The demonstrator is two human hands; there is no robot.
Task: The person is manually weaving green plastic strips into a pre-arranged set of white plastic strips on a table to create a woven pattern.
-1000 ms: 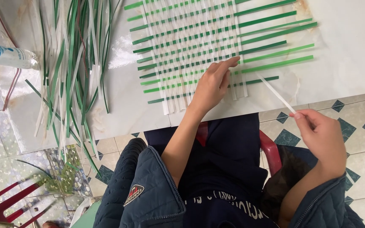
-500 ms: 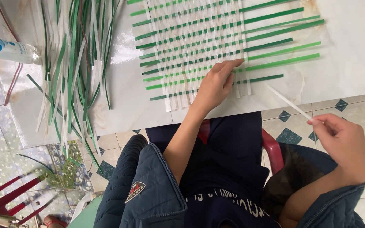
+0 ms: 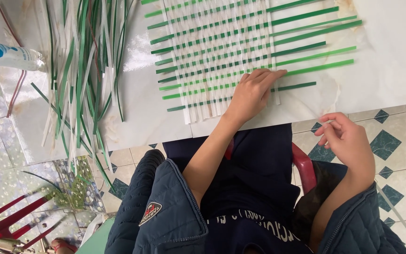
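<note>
While left hand [image 3: 251, 93] presses woven mat [image 3: 222, 56], right hand [image 3: 348, 141] hovers w/ loose grip

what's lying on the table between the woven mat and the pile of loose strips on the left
Nothing: in the head view, the stretch of white table between the woven mat and the loose strips is bare.

glossy plastic woven strips [image 3: 222, 51], polished marble-look tabletop [image 3: 391, 61], quilted jacket sleeve [image 3: 165, 211]

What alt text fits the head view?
A person's left hand presses flat on a woven mat of green and white strips on a white table; the right hand hovers off the edge, fingers curled. Loose strips lie to the left.
</note>
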